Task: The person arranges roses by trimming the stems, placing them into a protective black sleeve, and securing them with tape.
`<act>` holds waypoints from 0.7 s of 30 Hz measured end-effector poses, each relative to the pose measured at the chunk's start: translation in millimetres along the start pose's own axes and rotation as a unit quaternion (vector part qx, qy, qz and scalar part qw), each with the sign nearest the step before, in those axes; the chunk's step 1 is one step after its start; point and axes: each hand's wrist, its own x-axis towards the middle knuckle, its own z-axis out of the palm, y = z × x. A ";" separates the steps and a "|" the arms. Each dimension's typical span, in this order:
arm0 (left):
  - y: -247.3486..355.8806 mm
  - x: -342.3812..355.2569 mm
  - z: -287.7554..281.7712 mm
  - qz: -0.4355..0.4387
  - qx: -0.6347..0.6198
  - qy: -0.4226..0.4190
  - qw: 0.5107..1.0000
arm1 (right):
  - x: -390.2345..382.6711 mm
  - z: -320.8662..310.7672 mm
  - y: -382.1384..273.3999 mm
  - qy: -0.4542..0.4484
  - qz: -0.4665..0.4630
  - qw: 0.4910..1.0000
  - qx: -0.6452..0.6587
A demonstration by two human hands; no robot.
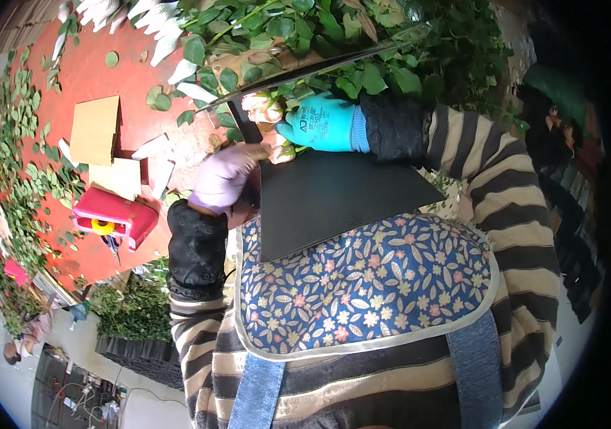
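Note:
My right hand (323, 125), in a teal glove with a printed back, is closed beside two pale pink roses. One rose (262, 107) is just above its fingers and the other rose (282, 151) just below. My left hand (221, 179), in a lilac glove, reaches from the left, its blurred fingertips at the lower rose's edge; their grip cannot be made out. Under both hands, a black ribbed sheet (341, 196) slants over my lap and floral apron (362, 286). A thin dark panel edge (312, 71) runs above the hands.
Leafy stems (391, 71) crowd the far side. The red tabletop (55, 136) holds scattered leaves, cardboard pieces (94, 130), a pink tape dispenser (123, 213) and scissors (111, 244). White-wrapped bundles (166, 39) lie at the top. A dark crate of greenery (134, 314) stands lower left.

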 end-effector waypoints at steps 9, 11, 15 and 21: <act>23.5 11.7 15.3 0.083 0.255 0.015 0.963 | -2.9 11.2 6.0 0.048 -0.035 0.998 -0.023; 15.1 10.4 19.1 0.122 0.301 0.002 0.946 | -1.2 10.6 5.9 -0.009 -0.021 1.000 -0.001; 11.9 3.5 21.6 0.100 0.331 0.023 0.938 | -3.3 11.0 9.7 0.076 -0.040 0.996 0.014; 10.6 -0.2 23.5 0.071 0.383 0.011 0.921 | -21.0 -37.5 8.3 0.075 0.022 0.997 -0.015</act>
